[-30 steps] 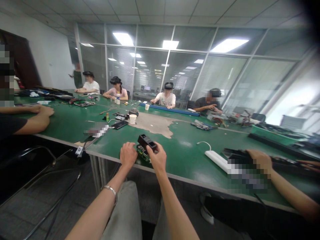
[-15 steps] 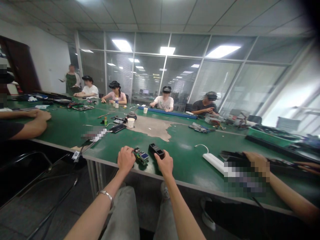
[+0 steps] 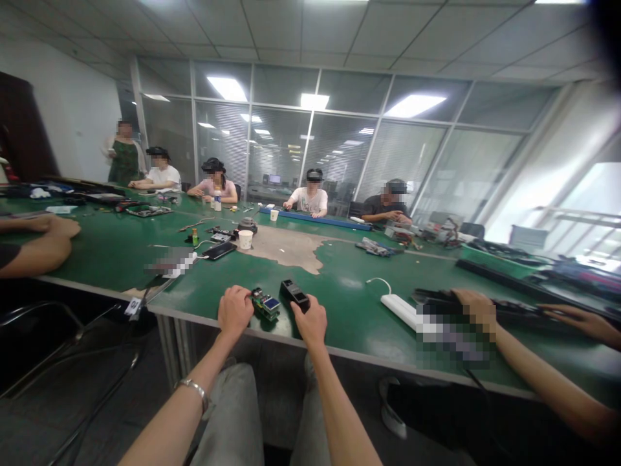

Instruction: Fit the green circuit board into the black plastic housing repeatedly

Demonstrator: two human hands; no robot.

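Note:
On the near edge of the green table (image 3: 194, 304), my left hand (image 3: 235, 312) has its curled fingers closed at the left side of a small circuit board (image 3: 266, 304) with a blue screen. The fingertips are partly hidden behind the hand. Beside it, my right hand (image 3: 312, 321) grips the near end of a black rectangular plastic housing (image 3: 294, 294), thumb on top. The board and the housing lie apart with a narrow gap between them, both tilted away from me.
A white power strip (image 3: 400, 310) lies to the right, near a neighbour's hands (image 3: 473, 310) on a black part. Ahead are a paper cup (image 3: 245, 239), a black phone (image 3: 220, 250) and a bare patch of tabletop (image 3: 286, 249). Several people sit across the table.
The whole view has shifted a little to the right. My hands stay by the board and the housing, with little visible movement.

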